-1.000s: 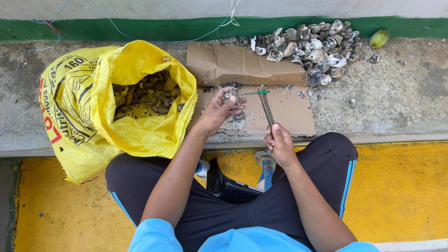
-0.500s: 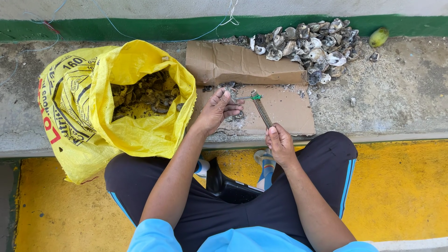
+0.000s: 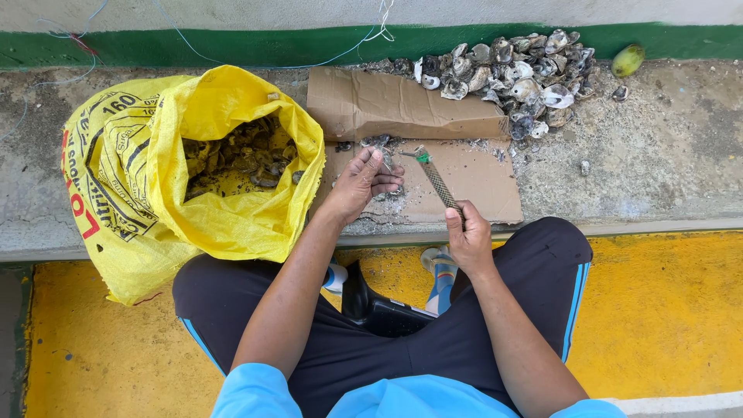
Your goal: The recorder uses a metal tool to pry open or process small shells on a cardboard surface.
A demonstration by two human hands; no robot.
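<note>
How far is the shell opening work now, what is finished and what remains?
Done: a pile of opened shells lies at the far right of the ledge. In hand: the left hand holds one shell on the cardboard, while the right hand grips a metal tool pointed toward it. Left: the yellow sack holds many unopened shells, so much seems to remain.

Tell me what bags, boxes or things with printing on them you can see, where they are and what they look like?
Yellow woven sack: on the concrete ledge by the left knee, mouth open and rolled back, black and red printing on its side, dark shells inside.
Cardboard sheets: flattened brown cardboard on the ledge under both hands, creased, no printing visible.
No signs or screens show.
</note>
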